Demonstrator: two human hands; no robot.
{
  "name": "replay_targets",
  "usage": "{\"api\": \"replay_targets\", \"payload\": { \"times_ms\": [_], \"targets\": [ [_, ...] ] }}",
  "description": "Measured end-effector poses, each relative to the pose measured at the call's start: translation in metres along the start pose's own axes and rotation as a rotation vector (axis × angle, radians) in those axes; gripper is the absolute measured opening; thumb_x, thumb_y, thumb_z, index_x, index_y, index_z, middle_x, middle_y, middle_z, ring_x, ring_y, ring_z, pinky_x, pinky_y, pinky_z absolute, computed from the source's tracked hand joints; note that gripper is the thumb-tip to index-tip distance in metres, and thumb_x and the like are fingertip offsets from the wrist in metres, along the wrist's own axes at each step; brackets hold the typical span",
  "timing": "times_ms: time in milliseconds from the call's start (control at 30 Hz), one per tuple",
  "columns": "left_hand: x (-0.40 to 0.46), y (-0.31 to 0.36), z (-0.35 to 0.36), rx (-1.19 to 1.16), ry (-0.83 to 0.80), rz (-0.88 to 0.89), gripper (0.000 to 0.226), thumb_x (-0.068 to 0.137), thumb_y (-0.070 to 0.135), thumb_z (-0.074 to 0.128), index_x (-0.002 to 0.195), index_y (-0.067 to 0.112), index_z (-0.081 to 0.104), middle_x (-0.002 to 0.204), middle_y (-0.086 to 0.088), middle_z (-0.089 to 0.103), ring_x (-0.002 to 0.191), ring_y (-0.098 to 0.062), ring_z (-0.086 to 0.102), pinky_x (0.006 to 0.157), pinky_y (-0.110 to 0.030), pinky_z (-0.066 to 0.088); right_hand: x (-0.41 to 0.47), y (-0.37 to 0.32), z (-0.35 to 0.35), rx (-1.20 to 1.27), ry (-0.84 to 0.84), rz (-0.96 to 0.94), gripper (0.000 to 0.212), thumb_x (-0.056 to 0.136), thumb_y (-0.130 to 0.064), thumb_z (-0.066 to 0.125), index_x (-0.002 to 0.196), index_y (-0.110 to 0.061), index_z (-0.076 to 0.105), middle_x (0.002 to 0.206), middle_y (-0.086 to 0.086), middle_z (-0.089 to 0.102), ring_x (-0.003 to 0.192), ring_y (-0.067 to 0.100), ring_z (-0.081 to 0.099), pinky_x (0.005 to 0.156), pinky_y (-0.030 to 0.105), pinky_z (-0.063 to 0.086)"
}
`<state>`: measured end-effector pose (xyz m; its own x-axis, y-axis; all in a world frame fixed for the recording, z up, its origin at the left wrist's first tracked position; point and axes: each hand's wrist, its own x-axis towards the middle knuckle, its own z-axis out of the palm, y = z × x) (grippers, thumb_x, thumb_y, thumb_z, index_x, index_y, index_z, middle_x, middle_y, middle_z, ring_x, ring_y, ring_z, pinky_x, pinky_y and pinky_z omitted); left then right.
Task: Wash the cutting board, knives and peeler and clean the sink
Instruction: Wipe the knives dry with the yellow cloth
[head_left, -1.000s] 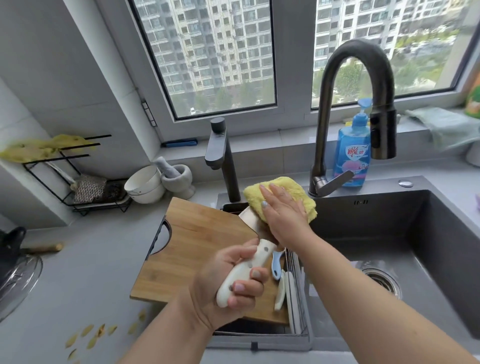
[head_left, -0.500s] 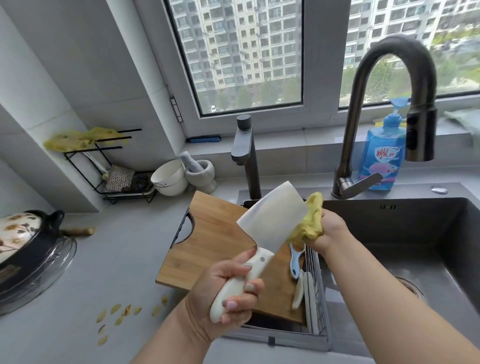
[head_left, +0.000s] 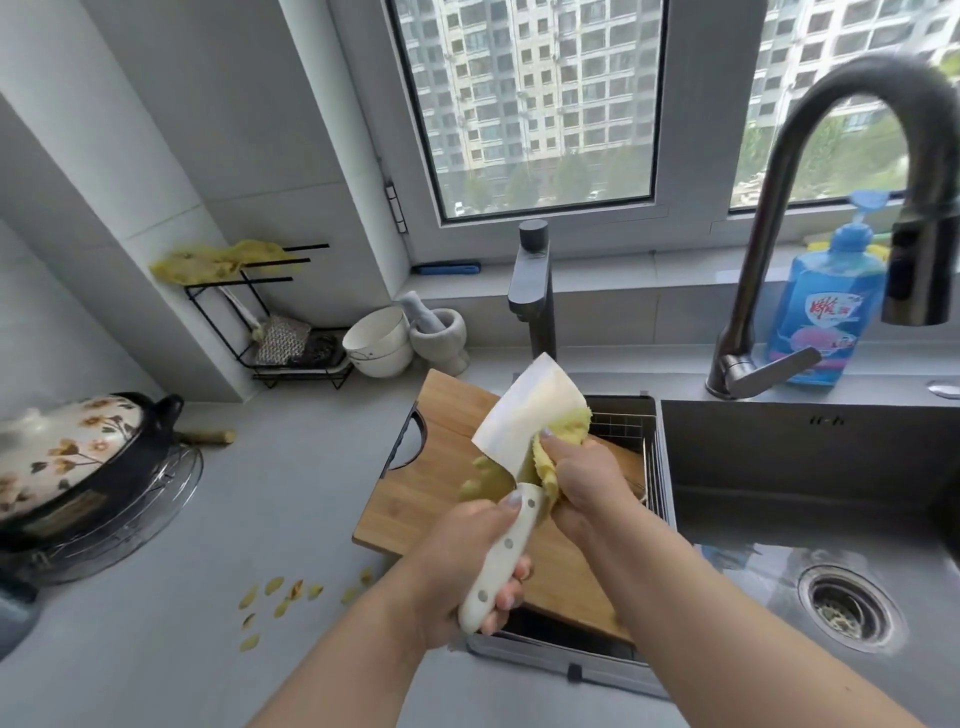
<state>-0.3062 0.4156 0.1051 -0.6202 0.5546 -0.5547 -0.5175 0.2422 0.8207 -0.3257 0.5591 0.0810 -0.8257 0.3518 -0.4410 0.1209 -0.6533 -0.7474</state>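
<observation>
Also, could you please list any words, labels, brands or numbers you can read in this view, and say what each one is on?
Blue dish soap bottle behind the sink: red and pink labels with large characters, too blurred to read.
Dark grey steel sink back wall: a small stamped mark, too small to read.
White-handled cleaver: no marking visible.
Nothing else carries text.

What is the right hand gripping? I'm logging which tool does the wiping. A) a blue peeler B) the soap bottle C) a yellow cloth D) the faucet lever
C: the right hand grips the yellow cloth against the cleaver, whose white handle the left hand holds.
</observation>
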Motion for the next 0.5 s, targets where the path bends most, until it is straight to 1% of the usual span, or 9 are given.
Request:
{"api": "replay_targets", "payload": {
  "times_ms": [100,133,233,300,333,400,433,500],
  "targets": [
    [-0.010,-0.001,-0.007,-0.109,-0.067,-0.020,0.031,0.097,0.041,0.047,0.096,0.010,0.042,0.063,-0.006,0.045,0.035,-0.010,0.040,0.029,-0.014,0.031,0.016,-0.001,0.003,0.024,0.043,-0.024,0.011,0.097,-0.008,0.053,0.100,0.001,0.059,0.090,0.015,0.067,0.077,0.027,0.065,0.084,0.047,0.055],
    [-0.013,-0.002,-0.010,-0.140,-0.078,-0.024,0.033,0.094,0.042,0.049,0.097,0.010,0.041,0.063,-0.006,0.045,0.035,-0.010,0.039,0.029,-0.014,0.031,0.021,-0.001,0.004,0.023,0.057,-0.023,0.013,0.096,-0.009,0.055,0.101,0.001,0.060,0.090,0.014,0.066,0.077,0.027,0.064,0.083,0.045,0.055],
    [-0.025,-0.005,-0.022,-0.207,-0.092,-0.030,0.041,0.087,0.046,0.055,0.099,0.010,0.041,0.062,-0.005,0.044,0.035,-0.009,0.040,0.028,-0.013,0.031,0.033,0.001,0.008,0.023,0.103,-0.025,0.012,0.097,-0.014,0.055,0.099,-0.002,0.059,0.085,0.009,0.064,0.072,0.022,0.062,0.069,0.035,0.054],
    [-0.034,-0.008,-0.031,-0.259,-0.115,-0.028,0.044,0.086,0.046,0.063,0.097,0.007,0.045,0.062,-0.006,0.045,0.034,-0.009,0.041,0.028,-0.013,0.031,0.043,0.001,0.005,0.023,0.177,-0.027,0.015,0.097,-0.018,0.055,0.101,-0.004,0.058,0.083,0.007,0.062,0.072,0.021,0.061,0.068,0.033,0.051],
    [-0.039,-0.011,-0.034,-0.290,-0.122,-0.022,0.045,0.084,0.044,0.067,0.096,0.006,0.048,0.062,-0.007,0.045,0.033,-0.009,0.042,0.028,-0.013,0.032,0.048,0.000,0.003,-0.011,0.226,-0.027,0.018,0.097,-0.022,0.055,0.103,-0.006,0.057,0.083,0.006,0.061,0.075,0.023,0.061,0.071,0.035,0.052],
    [-0.047,-0.016,-0.041,-0.350,-0.116,0.011,0.044,0.077,0.033,0.073,0.099,0.003,0.050,0.062,-0.008,0.045,0.033,-0.010,0.041,0.028,-0.014,0.032,0.057,0.000,-0.003,-0.116,0.318,-0.030,0.026,0.096,-0.031,0.055,0.107,-0.007,0.055,0.090,0.007,0.060,0.088,0.028,0.060,0.084,0.041,0.053],
    [-0.050,-0.017,-0.042,-0.369,-0.102,0.038,0.044,0.074,0.028,0.074,0.100,0.003,0.049,0.062,-0.008,0.045,0.033,-0.010,0.041,0.028,-0.014,0.033,0.062,0.001,-0.005,-0.162,0.321,-0.033,0.032,0.096,-0.033,0.054,0.112,-0.005,0.055,0.096,0.009,0.061,0.093,0.030,0.060,0.089,0.044,0.051],
    [-0.055,-0.013,-0.043,-0.383,-0.060,0.104,0.044,0.073,0.022,0.074,0.102,0.006,0.045,0.062,-0.007,0.046,0.034,-0.010,0.041,0.029,-0.015,0.033,0.065,0.004,-0.003,-0.301,0.240,-0.033,0.037,0.096,-0.035,0.052,0.119,-0.006,0.054,0.105,0.011,0.060,0.098,0.030,0.058,0.093,0.045,0.048]
  ]
}}
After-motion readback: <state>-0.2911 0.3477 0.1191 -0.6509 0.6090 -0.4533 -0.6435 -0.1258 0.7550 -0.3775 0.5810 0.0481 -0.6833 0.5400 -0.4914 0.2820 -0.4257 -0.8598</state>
